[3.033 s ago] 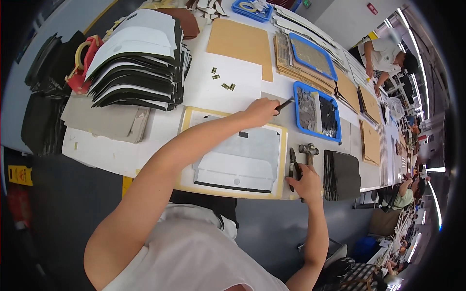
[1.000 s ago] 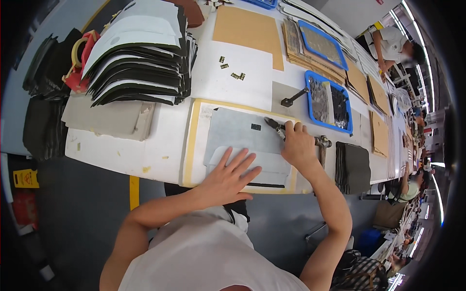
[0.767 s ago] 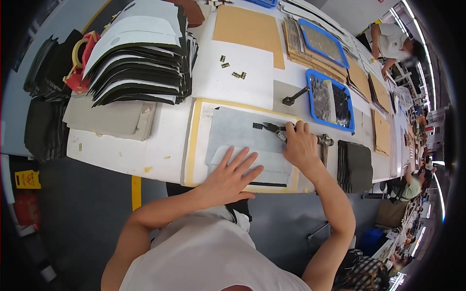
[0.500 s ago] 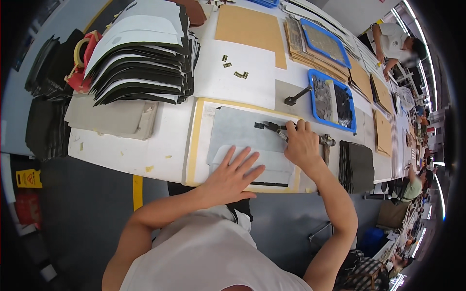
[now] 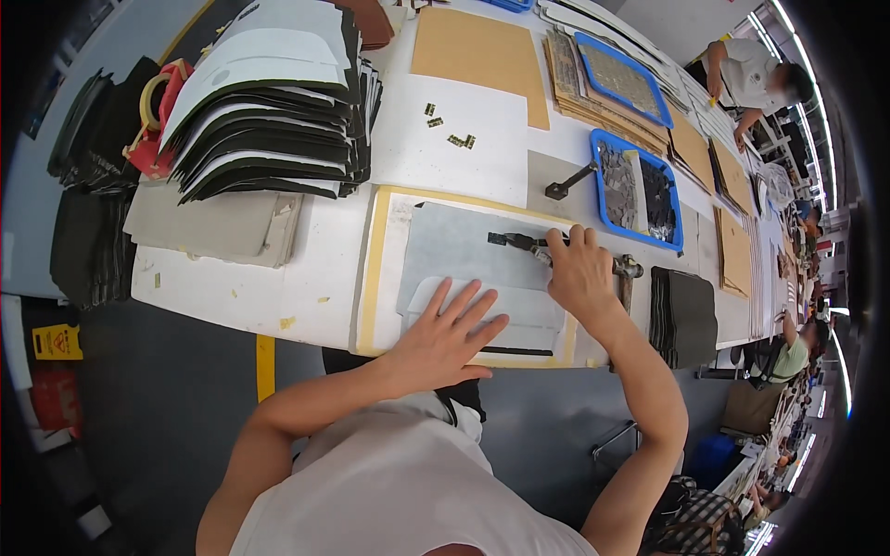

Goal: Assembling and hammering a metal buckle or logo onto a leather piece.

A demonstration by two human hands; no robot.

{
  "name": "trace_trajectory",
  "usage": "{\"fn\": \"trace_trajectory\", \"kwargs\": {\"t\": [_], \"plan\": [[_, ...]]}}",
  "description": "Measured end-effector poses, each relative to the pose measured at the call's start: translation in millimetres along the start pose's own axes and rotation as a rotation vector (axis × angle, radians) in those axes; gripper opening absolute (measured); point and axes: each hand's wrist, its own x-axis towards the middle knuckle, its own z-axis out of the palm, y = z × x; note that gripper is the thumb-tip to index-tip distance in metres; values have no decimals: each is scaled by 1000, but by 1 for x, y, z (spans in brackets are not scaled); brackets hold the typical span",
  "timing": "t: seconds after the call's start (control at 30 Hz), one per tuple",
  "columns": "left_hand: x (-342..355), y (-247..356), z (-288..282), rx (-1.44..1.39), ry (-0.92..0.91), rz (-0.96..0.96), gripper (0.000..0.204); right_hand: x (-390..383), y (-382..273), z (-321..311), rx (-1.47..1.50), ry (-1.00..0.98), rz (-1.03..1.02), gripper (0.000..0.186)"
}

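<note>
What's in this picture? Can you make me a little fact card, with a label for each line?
Left grip: spread open over a pale grey sheet
Right grip: closed around pliers, tip beside a small black rectangle
Near right grip: hammer, partly hidden
Farther back: blue tray of grey and black pieces
Left side: stack of white and black sheets

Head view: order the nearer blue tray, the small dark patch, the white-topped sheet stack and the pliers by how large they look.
White-topped sheet stack
Nearer blue tray
Pliers, partly hidden
Small dark patch
</note>
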Motion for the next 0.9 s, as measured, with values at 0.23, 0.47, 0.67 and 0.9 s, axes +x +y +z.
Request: {"fn": "trace_trajectory", "kwargs": {"t": [0.23,0.47,0.67,0.9], "plan": [[1,0,-2,-2,26,10,82,5,6,4,-89,6,-58,22],[1,1,-3,11,11,15,82,0,-9,-5,-22,28,0,23],[0,0,-1,21,23,14,83,5,-12,-1,-71,106,-92,24],[0,0,-2,27,17,20,83,9,-9,-1,-129,163,-126,19]]}}
